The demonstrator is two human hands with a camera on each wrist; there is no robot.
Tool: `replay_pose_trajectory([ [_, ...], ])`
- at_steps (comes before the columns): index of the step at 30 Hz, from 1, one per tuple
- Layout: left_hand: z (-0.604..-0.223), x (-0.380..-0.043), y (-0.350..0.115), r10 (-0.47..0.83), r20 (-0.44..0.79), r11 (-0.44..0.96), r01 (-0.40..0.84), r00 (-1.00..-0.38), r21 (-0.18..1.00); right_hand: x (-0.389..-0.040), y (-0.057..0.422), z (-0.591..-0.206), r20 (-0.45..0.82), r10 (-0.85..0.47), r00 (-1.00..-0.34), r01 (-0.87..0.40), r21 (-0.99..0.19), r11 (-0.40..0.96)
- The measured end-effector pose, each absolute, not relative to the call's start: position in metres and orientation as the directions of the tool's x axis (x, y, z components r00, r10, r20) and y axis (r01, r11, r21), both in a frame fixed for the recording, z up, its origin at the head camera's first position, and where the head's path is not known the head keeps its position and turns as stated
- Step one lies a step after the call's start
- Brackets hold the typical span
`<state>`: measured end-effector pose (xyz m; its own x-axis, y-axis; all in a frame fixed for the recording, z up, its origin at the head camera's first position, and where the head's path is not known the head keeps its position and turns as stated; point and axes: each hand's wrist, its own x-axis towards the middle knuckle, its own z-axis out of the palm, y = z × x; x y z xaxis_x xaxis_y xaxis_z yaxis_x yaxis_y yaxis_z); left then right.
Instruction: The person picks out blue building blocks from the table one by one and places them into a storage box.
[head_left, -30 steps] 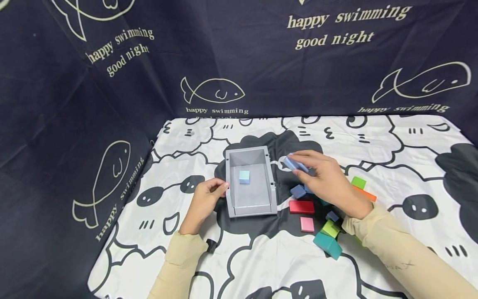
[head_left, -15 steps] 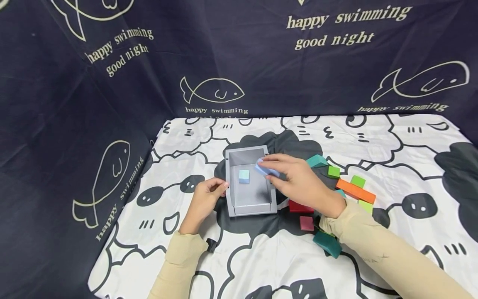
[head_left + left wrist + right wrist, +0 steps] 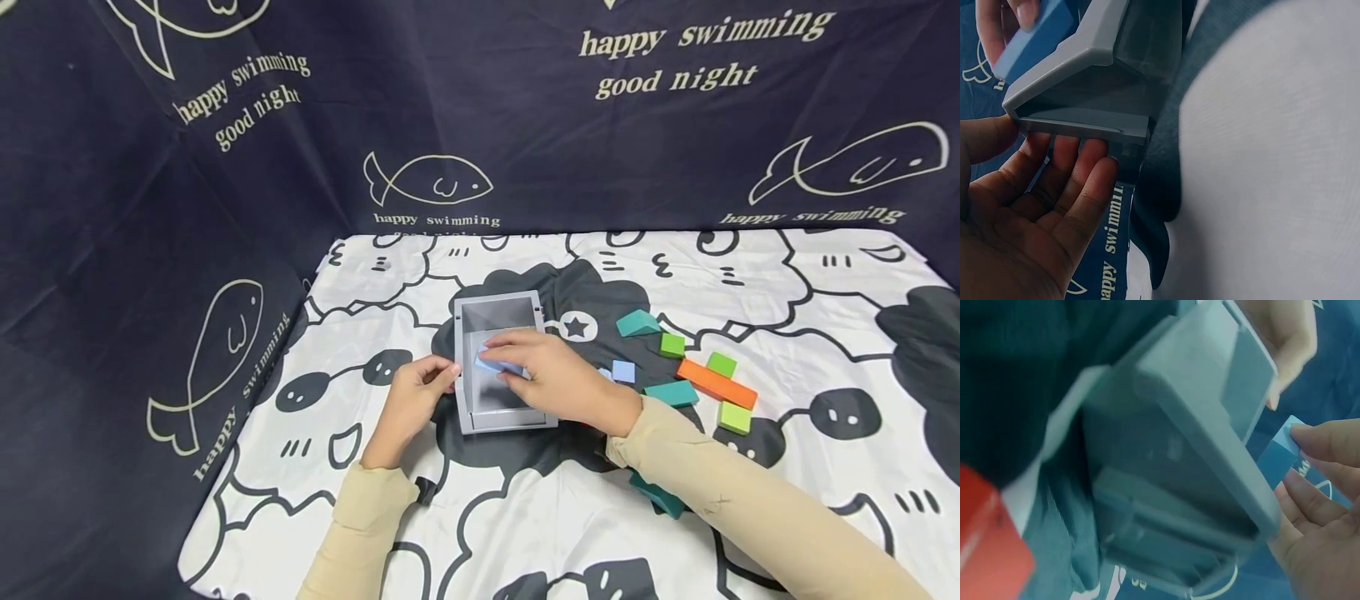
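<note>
Shifted twd surface's L edge (image 3: 262, 421), R hand (image 3: 562, 379) pinches blue block (image 3: 491, 361) over box (image 3: 491, 312), L hand (image 3: 412, 400) its rim (image 3: 461, 329), prob. steadying.

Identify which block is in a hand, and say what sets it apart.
The light blue block, pinched by the right hand over the grey box; no other visible block is held.

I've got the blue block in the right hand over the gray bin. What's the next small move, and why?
I'd probably lower the blue block toward the floor of the gray bin: the right hand pinches it over the open top, and the left hand holds the bin's side, which should keep it steady.
</note>
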<state>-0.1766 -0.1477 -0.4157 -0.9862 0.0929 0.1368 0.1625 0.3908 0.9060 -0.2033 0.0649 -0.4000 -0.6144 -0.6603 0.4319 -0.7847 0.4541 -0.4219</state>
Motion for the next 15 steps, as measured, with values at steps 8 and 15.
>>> replay_pose_trajectory([
  [8, -0.416, -0.177, -0.148, 0.095, 0.138, 0.388, 0.164, -0.986, 0.907, -0.206, 0.050, -0.418, 0.402, -0.706, -0.584, -0.811, -0.327, 0.484],
  [15, -0.415, -0.177, -0.149, 0.091, 0.131, 0.403, 0.157, -0.987, 0.901, -0.206, 0.044, -0.420, 0.313, -0.728, -0.610, -0.792, -0.272, 0.546],
])
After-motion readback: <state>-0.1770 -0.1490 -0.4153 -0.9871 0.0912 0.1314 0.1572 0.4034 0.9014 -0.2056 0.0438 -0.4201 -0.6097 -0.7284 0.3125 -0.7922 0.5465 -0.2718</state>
